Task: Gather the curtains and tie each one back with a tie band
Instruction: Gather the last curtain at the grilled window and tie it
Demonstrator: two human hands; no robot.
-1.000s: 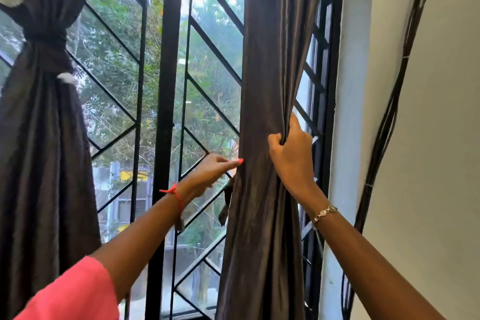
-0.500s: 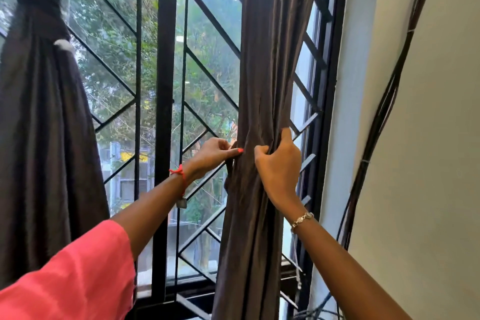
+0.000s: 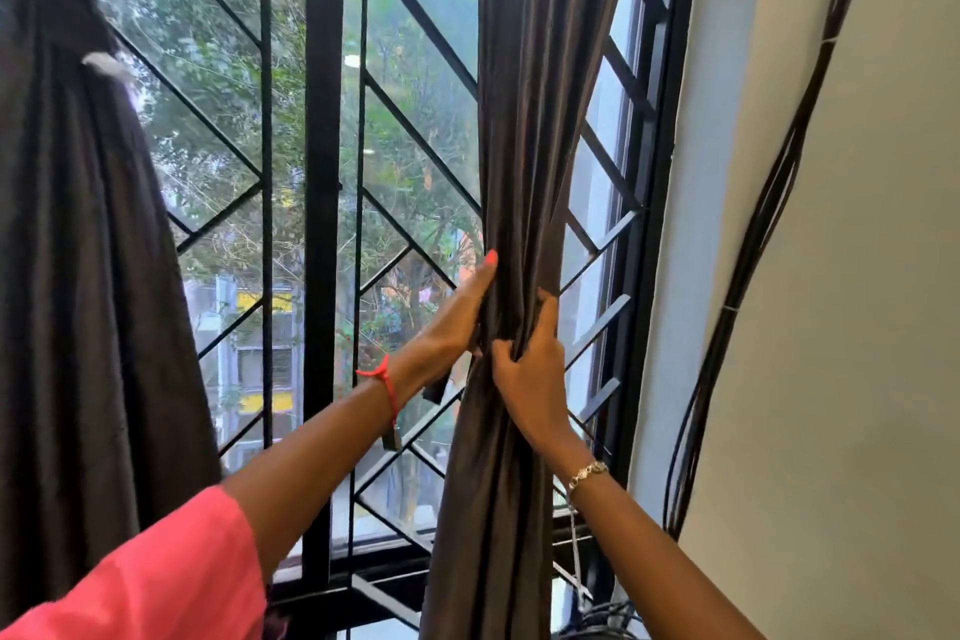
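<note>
The right curtain (image 3: 524, 83), dark brown, hangs in a narrow bunch in front of the window. My right hand (image 3: 535, 374) grips its folds from the right, fingers curled into the fabric. My left hand (image 3: 454, 317) wraps the bunch from the left, thumb straight up along the edge and fingers hidden behind the cloth. A dark strip (image 3: 435, 387), probably a tie band end, hangs just below my left palm. The left curtain (image 3: 67, 276) is gathered, with a dark tie band (image 3: 47, 5) round it near the top.
A black metal window grille (image 3: 322, 172) with diagonal bars spans the window. On the beige wall (image 3: 857, 327) at the right runs a bundle of black cables (image 3: 753, 250). The dark window sill (image 3: 374, 582) lies below my arms.
My left hand has moved right and up onto the curtain's left edge. My right hand has shifted left, so both hands now squeeze the bunch tighter. The view has tilted down a little.
</note>
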